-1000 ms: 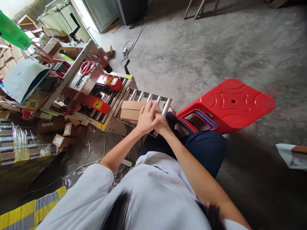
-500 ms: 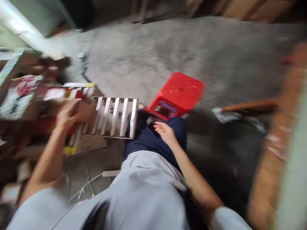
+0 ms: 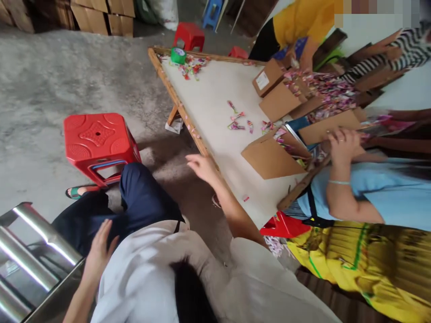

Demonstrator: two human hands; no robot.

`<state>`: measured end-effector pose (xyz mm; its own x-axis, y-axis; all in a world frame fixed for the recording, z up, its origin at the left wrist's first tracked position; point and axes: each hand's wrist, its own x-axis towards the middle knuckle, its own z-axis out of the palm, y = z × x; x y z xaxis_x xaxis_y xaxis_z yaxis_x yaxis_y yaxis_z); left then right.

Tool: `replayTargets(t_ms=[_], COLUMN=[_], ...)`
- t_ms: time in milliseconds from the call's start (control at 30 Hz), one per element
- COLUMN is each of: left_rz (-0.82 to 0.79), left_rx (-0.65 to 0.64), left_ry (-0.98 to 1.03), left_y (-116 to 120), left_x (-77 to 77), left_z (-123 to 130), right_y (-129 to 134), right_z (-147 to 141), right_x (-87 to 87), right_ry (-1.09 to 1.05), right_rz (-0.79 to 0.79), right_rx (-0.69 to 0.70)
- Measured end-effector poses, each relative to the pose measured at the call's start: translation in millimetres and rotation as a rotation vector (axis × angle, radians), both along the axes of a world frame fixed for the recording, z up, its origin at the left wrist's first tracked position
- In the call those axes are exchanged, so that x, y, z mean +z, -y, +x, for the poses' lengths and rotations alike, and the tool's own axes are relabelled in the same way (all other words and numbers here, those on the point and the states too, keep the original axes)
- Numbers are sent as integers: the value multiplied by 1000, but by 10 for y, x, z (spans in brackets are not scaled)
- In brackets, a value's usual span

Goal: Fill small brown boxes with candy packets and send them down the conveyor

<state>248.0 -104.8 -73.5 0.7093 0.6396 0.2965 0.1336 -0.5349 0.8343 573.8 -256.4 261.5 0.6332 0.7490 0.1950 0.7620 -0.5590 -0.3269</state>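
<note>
My left hand [image 3: 101, 244] hangs open over my lap, fingers stretched out and nothing in them. It is nearest to a metal roller conveyor [image 3: 45, 235] at the lower left, and I see a gap between them. My right hand [image 3: 203, 169] is open too, reaching forward beside the wooden edge [image 3: 175, 101] of a white-topped table [image 3: 215, 85]. No object shows in its fingers. In front of my knees stands a red plastic stool [image 3: 97, 134].
Wrapped candies [image 3: 237, 121], green tape [image 3: 178, 55] and open cardboard boxes [image 3: 274, 154] lie on the table. Co-workers sit along its right side, one in a light blue shirt [image 3: 393, 188]. Yellow sacks [image 3: 363, 264] lie at lower right; stacked cartons [image 3: 90, 18] stand behind.
My view has swung to the right, so the table and co-workers now show. My left hand has come back from the blurred things by the conveyor to my lap. My right hand has moved outward.
</note>
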Motion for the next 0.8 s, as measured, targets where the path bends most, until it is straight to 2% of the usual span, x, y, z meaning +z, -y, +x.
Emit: replayTargets(t_ms=[67, 100, 133, 200, 233, 300, 367, 433, 567, 700, 733, 800], left_rz=[-10, 7, 27, 57, 69, 85, 97, 104, 115, 95, 79, 41], left_rx=[-110, -134, -145, -152, -153, -149, -149, -156, -174, -189, -192, -202], left_ry=[-152, -202, -231, -243, -250, -277, -305, -324, -352, -391, -403, -427], left_y=[75, 87, 83, 46, 24, -10, -23, -24, -44, -43, -21, 45], left_x=[-179, -234, -266, -277, -265, -230, -202, -191, -187, -68, -8, 124], left_z=[164, 226, 268, 296, 292, 274, 265, 269, 307, 334, 326, 294], right_y=[459, 744, 1053, 1681, 1965, 2399, 2623, 2660, 2486, 2362, 2349, 2306], right_z=[283, 411, 524, 698, 762, 850, 885, 868, 708, 460, 389, 258], right_x=[568, 831, 1063, 1391, 1480, 1525, 1449, 1325, 1167, 1221, 1242, 1260], right_ry=[174, 280, 470, 715, 752, 707, 632, 620, 730, 871, 902, 895], right_rz=[79, 116, 78, -5, -58, -127, -123, -70, 19, 52, 60, 58], right_rx=[-168, -282, -452, -778, -894, -1000, -997, -983, -913, -730, -645, -324])
